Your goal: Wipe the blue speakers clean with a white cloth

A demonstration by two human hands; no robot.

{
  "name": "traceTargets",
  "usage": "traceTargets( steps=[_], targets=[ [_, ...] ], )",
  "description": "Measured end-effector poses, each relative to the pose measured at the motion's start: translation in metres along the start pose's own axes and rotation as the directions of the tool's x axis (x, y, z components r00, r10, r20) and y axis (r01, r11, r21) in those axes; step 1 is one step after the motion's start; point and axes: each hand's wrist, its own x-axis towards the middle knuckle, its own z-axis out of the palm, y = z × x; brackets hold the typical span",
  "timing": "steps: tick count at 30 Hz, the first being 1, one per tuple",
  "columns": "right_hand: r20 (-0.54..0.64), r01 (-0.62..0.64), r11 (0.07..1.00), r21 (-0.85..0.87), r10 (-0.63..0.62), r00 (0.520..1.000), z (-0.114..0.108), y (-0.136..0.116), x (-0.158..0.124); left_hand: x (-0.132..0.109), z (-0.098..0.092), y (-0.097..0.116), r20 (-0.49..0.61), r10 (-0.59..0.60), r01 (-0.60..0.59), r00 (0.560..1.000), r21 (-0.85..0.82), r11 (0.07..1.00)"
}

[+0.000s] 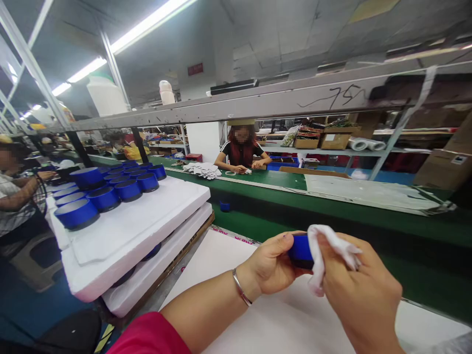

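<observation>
Above the white work surface (217, 255), my left hand (275, 263) grips a blue ring-shaped part (300, 250) with a dark lower edge. A bracelet circles that wrist. My right hand (359, 280) is closed on a white cloth (317, 246), which lies against the right side of the blue part and covers some of it. Several similar blue parts (103, 197) stand on a white foam slab (147, 216) at the left. One more blue part (224, 206) sits by itself on the green belt (258, 214).
A second foam slab (162, 260) lies under the first, with blue parts between them. Across the belt sits a person (241, 152) near a pile of small white pieces (202, 170). A metal shelf beam (228, 109) runs overhead. Another person (18, 191) is at far left.
</observation>
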Motion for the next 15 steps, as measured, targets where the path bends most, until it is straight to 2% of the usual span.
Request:
traceTargets(
  steps=[2, 4, 7, 11, 15],
  targets=[
    [0.077, -0.167, 0.985, -0.037, 0.169, 0.983, 0.001, 0.009, 0.007, 0.0, 0.0, 0.002, 0.007, -0.016, 0.016, 1.0, -0.024, 1.0],
    [0.125, -0.238, 0.969, -0.073, 0.245, 0.961, 0.001, 0.013, 0.013, 0.001, 0.0, 0.005, 0.015, -0.034, 0.034, 0.999, -0.045, 0.998],
    [0.124, -0.245, 0.963, -0.109, 0.258, 0.958, 0.002, 0.01, 0.015, 0.0, 0.002, 0.007, 0.002, -0.033, 0.033, 0.999, -0.039, 0.999],
    [0.138, -0.201, 0.972, -0.121, 0.217, 0.966, 0.004, 0.009, 0.015, -0.001, 0.004, 0.007, -0.089, 0.01, -0.007, 0.996, 0.042, 0.999],
    [0.144, -0.304, 0.947, -0.101, 0.316, 0.938, -0.003, 0.021, 0.026, -0.001, 0.002, 0.01, -0.071, -0.044, 0.046, 0.996, 0.026, 0.999]
  ],
)
